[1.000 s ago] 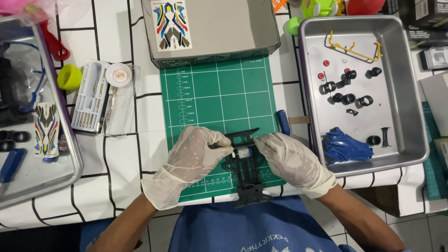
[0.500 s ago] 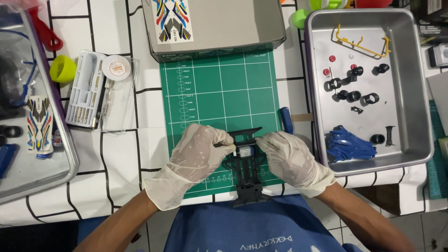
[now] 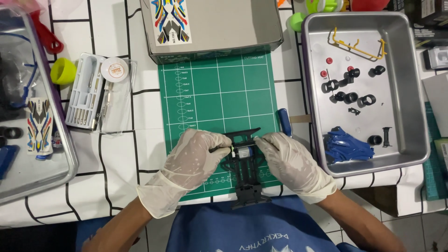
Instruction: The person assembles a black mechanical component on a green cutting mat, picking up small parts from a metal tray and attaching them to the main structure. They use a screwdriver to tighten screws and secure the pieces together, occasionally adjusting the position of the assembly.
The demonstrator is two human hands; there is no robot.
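Both forearms come in bare from the bottom edge, angling inward and upward so the hands meet at centre. The left hand (image 3: 193, 161) wears a thin, whitish disposable glove bunched at the wrist; it lies palm down, fingers curled, thumb and forefinger pinched together and pointing right. The right hand (image 3: 291, 161), gloved the same, mirrors it, fingertips (image 3: 262, 142) pinched and pointing left, nearly meeting the left's.

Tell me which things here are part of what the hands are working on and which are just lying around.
In use: left hand and right hand on the black chassis, green cutting mat.

Lying about: blue screwdriver, metal tray of black wheels, tool case, grey box.
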